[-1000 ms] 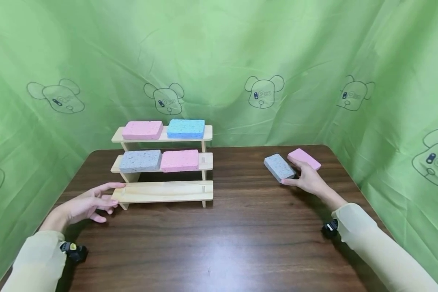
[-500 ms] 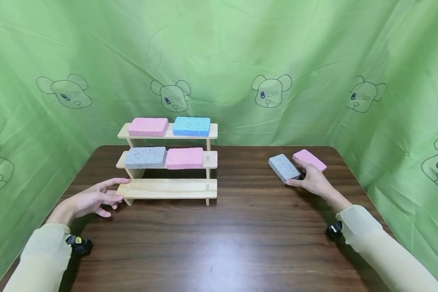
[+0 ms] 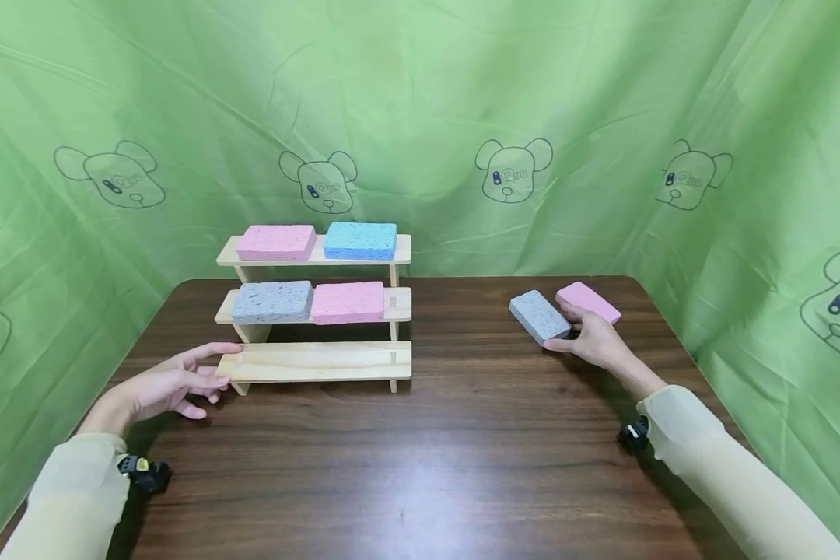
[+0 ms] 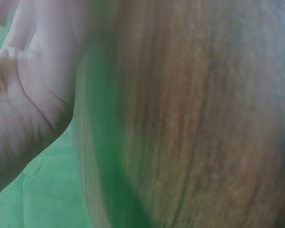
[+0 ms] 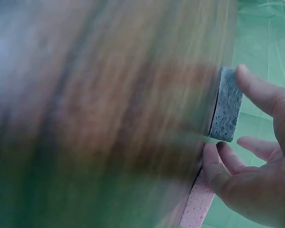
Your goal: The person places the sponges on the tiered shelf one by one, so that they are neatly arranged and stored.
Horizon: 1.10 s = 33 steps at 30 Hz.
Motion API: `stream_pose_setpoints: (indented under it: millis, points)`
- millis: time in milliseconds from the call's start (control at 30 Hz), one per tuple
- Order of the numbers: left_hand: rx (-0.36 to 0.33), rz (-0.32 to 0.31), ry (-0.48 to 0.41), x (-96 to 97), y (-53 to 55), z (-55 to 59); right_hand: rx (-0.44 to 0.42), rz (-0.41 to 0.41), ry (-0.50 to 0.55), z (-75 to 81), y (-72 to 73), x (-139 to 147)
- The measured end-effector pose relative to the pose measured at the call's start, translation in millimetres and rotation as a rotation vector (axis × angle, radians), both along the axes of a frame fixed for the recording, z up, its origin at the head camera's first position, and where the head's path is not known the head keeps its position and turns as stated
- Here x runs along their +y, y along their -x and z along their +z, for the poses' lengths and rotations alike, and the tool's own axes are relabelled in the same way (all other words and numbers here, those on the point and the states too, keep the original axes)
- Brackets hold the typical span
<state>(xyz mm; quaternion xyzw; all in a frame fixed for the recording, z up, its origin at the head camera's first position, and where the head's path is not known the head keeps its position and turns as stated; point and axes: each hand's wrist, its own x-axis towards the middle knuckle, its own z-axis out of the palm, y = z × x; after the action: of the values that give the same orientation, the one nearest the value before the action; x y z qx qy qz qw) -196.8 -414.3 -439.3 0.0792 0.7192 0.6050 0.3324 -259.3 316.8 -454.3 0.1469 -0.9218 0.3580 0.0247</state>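
Observation:
In the head view, my left hand (image 3: 164,389) is at the left end of a three-tier wooden shelf rack (image 3: 322,362). Its extended fingers touch the end of the lowest board; the left wrist view shows only its palm (image 4: 28,99). On the right, my right hand (image 3: 597,340) holds a grey sponge (image 3: 537,315) between thumb and fingers, and the sponge lies at the tabletop. Just behind those fingers lies a pink sponge (image 3: 589,302). The right wrist view has the grey sponge (image 5: 227,104) between thumb and fingertips, with the pink sponge (image 5: 198,199) below.
The middle tier carries a grey sponge (image 3: 271,302) and a pink sponge (image 3: 348,302). Another pink sponge (image 3: 276,242) and a blue sponge (image 3: 360,240) sit on the top tier. Green curtains (image 3: 420,93) enclose the brown wooden table (image 3: 406,467) behind and at both sides.
The whole head view shifts slightly between frames. Both hands keep their places at the rack and at the grey sponge, and no sponge visibly moves on the table.

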Motion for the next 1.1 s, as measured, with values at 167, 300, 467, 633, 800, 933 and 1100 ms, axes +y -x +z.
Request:
stream_pose_setpoints:
  millis: [167, 300, 467, 633, 800, 933, 1100]
  points:
    - [0.0, 0.001, -0.001, -0.3, -0.2, 0.3, 0.004, -0.018, -0.021, -0.1, 2.9, -4.4]
    - [0.004, 0.003, 0.001, -1.0, -0.1, -0.1, 0.02, -0.033, -0.076, 0.5, 5.8, -8.8]
    - [0.002, 0.001, 0.004, -1.3, 0.1, -0.7, -0.017, -0.055, -0.104, 3.7, 7.4, -13.2]
    - [0.002, 0.001, 0.001, -1.0, 0.6, -1.2, -0.04, -0.07, -0.14, 9.2, 4.0, -15.3]
    - [0.001, -0.006, -0.017, -0.7, 0.3, -1.9, -0.06, -0.072, -0.177, 21.1, -1.8, -16.3]
    - [0.004, -0.008, -0.023, -1.2, -0.2, -2.2, -0.13, -0.066, -0.155, 32.7, -2.5, -16.8]
    - [0.002, -0.002, -0.019, -1.1, -0.4, -1.8, -0.194, -0.046, -0.046, 47.9, -3.0, -15.4]
